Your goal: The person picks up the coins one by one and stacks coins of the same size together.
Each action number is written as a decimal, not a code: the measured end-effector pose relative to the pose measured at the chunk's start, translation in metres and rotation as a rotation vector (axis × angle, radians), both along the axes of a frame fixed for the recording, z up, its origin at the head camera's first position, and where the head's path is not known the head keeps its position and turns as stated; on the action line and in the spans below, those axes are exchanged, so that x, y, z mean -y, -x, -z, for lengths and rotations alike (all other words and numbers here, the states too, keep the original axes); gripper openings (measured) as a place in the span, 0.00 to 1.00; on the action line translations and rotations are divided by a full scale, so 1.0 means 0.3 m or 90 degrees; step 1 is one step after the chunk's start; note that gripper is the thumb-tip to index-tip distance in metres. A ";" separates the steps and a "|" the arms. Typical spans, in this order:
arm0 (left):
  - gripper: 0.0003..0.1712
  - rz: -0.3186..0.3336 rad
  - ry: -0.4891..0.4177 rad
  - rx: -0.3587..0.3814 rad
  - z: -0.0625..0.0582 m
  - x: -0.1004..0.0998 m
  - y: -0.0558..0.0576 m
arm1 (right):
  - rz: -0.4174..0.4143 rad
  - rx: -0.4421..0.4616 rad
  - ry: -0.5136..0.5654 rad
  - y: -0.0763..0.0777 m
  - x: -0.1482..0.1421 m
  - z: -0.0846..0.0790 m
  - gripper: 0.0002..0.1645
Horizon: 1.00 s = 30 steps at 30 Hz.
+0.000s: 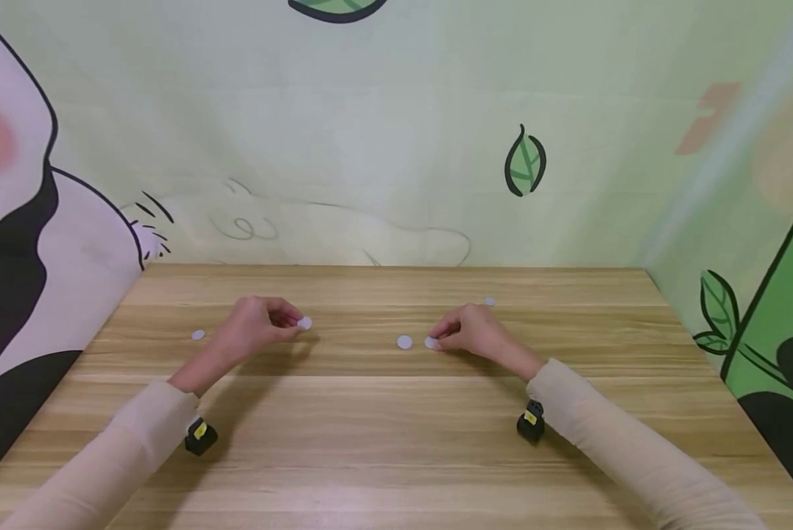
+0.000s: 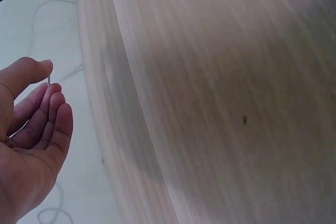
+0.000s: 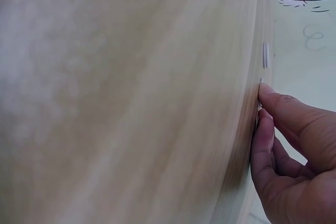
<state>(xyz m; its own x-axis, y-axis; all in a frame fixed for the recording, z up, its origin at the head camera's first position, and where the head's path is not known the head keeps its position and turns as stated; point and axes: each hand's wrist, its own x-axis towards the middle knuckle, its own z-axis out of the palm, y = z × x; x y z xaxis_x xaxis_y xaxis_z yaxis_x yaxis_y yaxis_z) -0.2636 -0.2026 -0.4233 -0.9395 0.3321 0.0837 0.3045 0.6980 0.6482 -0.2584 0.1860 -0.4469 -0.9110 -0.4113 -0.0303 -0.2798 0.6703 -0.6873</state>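
Between the thumb and fingertips of my left hand (image 1: 260,324) a small round white disc (image 1: 305,323) is pinched, held up off the table. The left wrist view shows that disc (image 2: 49,80) edge-on, as a thin sliver. My right hand (image 1: 478,331) pinches another white disc (image 1: 431,343) down at the table surface. Just left of its fingertips lies a white disc (image 1: 404,342); from the right wrist view it looks like two thin discs (image 3: 265,56) stacked. Part of the right hand's disc is hidden behind the fingers.
One white disc (image 1: 198,335) lies on the wooden table (image 1: 369,442) beside the left wrist. Another disc (image 1: 490,302) lies just beyond the right hand. Behind the table's far edge stands a printed backdrop (image 1: 396,147) with leaves.
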 end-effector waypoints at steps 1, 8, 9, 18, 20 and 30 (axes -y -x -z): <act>0.11 0.000 0.001 0.001 0.000 0.000 0.000 | -0.001 0.003 0.000 -0.001 -0.001 -0.002 0.07; 0.10 0.000 0.000 0.002 0.004 0.001 -0.001 | -0.010 0.018 -0.009 0.003 -0.007 -0.006 0.08; 0.10 0.000 0.000 0.000 0.004 0.001 -0.001 | -0.011 0.022 -0.010 0.004 -0.008 -0.007 0.08; 0.10 0.000 0.006 -0.005 0.001 -0.005 0.000 | -0.009 0.028 -0.017 0.008 -0.007 -0.014 0.07; 0.10 0.001 0.003 -0.006 0.002 -0.011 0.001 | -0.003 0.031 -0.018 0.007 -0.005 -0.013 0.08; 0.10 0.009 -0.010 -0.003 0.015 -0.061 0.013 | 0.003 0.035 -0.002 0.008 -0.004 -0.003 0.08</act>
